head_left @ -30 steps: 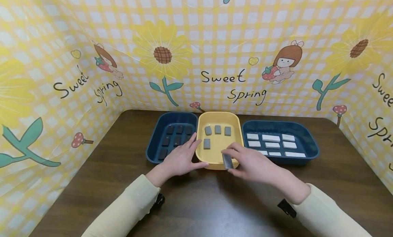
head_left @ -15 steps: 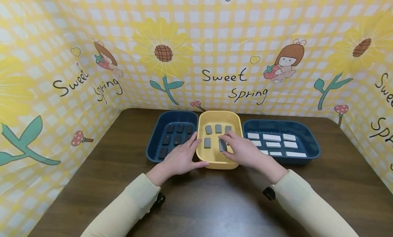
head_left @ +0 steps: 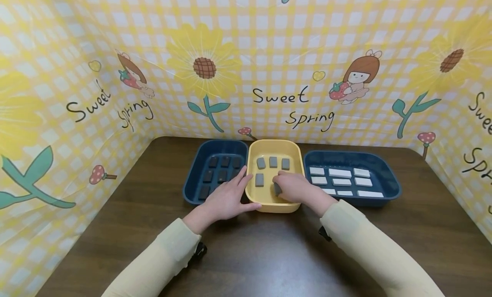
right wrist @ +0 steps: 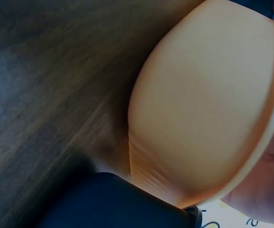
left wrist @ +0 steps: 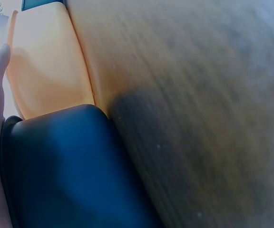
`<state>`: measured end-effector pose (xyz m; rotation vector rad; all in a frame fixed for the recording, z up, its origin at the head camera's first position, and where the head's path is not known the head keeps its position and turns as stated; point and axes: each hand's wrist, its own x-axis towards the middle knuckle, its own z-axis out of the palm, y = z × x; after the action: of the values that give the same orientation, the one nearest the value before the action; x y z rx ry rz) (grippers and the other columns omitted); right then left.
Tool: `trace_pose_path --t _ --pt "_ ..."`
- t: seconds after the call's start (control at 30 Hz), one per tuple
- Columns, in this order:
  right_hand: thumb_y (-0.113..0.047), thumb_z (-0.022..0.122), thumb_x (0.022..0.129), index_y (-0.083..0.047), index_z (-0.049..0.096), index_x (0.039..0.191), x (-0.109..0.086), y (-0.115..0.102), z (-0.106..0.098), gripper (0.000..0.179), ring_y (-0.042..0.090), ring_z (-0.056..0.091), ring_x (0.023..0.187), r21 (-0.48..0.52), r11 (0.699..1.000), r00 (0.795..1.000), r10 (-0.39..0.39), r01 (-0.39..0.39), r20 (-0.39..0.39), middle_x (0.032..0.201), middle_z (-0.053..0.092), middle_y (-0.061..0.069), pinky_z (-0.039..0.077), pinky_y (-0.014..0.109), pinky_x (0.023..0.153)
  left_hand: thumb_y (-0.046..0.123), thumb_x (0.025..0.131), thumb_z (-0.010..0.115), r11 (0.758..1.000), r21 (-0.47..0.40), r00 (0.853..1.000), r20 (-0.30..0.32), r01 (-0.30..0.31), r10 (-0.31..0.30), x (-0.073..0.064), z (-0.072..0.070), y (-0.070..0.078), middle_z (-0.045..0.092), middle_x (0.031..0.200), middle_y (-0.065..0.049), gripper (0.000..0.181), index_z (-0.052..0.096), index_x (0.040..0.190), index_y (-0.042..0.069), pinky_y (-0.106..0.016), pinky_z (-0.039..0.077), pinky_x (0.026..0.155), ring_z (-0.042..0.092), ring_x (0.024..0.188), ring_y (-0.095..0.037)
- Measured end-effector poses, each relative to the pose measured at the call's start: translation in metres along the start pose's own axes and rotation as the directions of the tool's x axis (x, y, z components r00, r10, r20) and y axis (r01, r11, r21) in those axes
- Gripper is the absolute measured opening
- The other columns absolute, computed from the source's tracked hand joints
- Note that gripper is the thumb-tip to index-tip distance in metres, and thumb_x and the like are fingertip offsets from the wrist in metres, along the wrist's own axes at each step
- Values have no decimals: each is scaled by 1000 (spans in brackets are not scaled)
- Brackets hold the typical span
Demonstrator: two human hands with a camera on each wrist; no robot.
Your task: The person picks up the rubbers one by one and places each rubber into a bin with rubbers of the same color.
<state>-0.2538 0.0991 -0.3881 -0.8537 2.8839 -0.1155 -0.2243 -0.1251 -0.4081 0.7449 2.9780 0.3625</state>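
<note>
In the head view, my right hand [head_left: 295, 187] reaches into the yellow tub [head_left: 286, 207] and pinches a small grey rectangular block [head_left: 276, 190] low near its floor. Fingers hide most of that block. Beyond and to the left of it, several similar grey blocks [head_left: 273, 162] lie apart on the tub floor. My left hand [head_left: 226, 198] lies over the near rims of the left blue tub [head_left: 189, 186] and the yellow tub, fingers spread and fairly straight. The right wrist view shows mainly the yellow tub's outer wall [right wrist: 199, 104], with part of the right hand at the edge.
Several near-black blocks [head_left: 225, 161] lie in rows in the left blue tub, some behind my left hand. Another blue tub [head_left: 392, 183] on the right holds several white blocks [head_left: 340, 173]. All three tubs stand side by side on a brown wooden table [head_left: 246, 254] before a checked cloth [head_left: 246, 53].
My right hand has carried the grey block from above the yellow tub's near right rim, leftward and down into the tub. The left hand has stayed in place.
</note>
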Motion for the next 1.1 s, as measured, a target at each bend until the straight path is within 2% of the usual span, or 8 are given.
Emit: trace_pose_path --t 0.4,0.77,0.93,1.1 --pt "-10 72 84 -6 67 106 20 -4 7 23 25 61 85 -32 999 997 29 -31 -65 95 65 8 50 44 73 82 80 42 1000 1 1000 -3 -8 8 -1 0 -2 9 162 -8 104 27 154 10 -44 41 102 37 137 -25" --pt "-12 71 86 -6 65 108 33 -3 9 23 30 63 93 -38 993 989 110 -114 -98 101 66 11 50 48 76 83 80 41 1000 -21 1000 -1 -9 9 0 3 -3 9 162 -7 105 26 154 10 -47 39 103 34 139 -25" --pt "-14 71 88 -6 64 114 34 -5 9 28 31 62 97 -40 990 988 129 -133 -81 109 64 13 51 48 77 83 80 41 1000 -17 1000 1 -8 8 -1 2 -3 9 162 -7 106 26 154 10 -46 38 103 34 139 -25" --pt "-17 69 90 -4 58 128 32 -8 9 42 31 61 101 -59 989 990 134 -137 -37 122 58 15 51 46 79 82 81 42 1000 -21 1000 5 -4 4 -2 3 -3 9 162 -8 104 26 154 10 -48 38 104 33 139 -25"
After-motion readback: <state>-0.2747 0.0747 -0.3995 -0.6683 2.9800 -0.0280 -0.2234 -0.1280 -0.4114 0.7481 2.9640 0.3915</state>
